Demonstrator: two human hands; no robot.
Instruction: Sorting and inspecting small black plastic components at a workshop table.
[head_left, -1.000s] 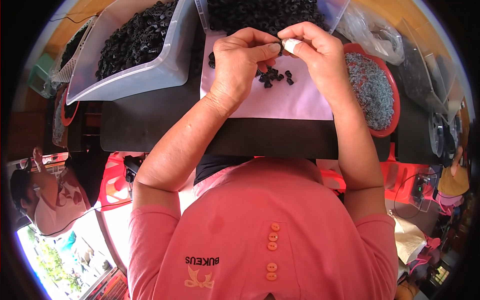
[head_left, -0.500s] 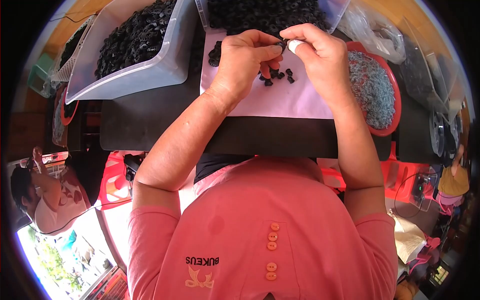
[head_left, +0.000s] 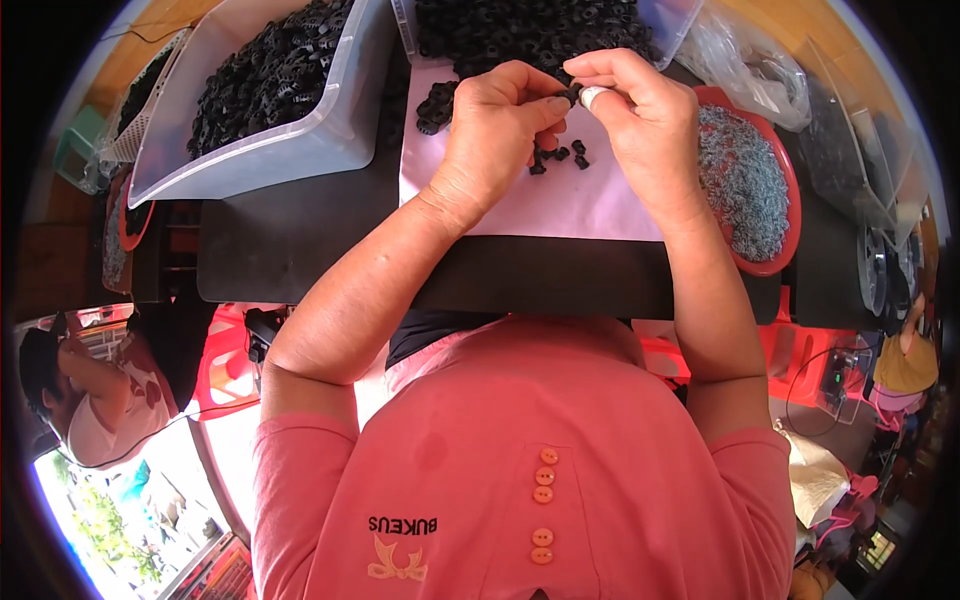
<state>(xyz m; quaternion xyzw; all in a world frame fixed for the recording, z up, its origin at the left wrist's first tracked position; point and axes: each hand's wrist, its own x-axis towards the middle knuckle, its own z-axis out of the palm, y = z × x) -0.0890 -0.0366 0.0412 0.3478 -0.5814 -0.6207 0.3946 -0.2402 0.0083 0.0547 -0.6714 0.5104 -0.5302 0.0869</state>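
Note:
Fingertips of both hands meet over a pale pink sheet [head_left: 560, 215] on the dark table. My left hand [head_left: 500, 120] pinches a small black plastic part [head_left: 571, 94] between thumb and forefinger. From the other side my right hand [head_left: 640, 115], with a white wrap [head_left: 591, 96] on its thumb, closes on the same spot; what its fingertips grip is too small to make out. Several loose black parts [head_left: 560, 155] lie on the sheet just below the hands. A cluster of larger black pieces [head_left: 435, 108] rests left of my left hand.
A translucent bin [head_left: 340, 140] of black parts stands at the left, another [head_left: 680, 30] beyond my hands. A red basin [head_left: 795, 200] of small greyish-blue pieces sits at the right, near a clear plastic bag [head_left: 750, 65]. Another person [head_left: 105, 395] is at the far left.
My left hand has shifted slightly right and turned a little, showing more of the black pieces beside it. Both hands stay together at the small black part.

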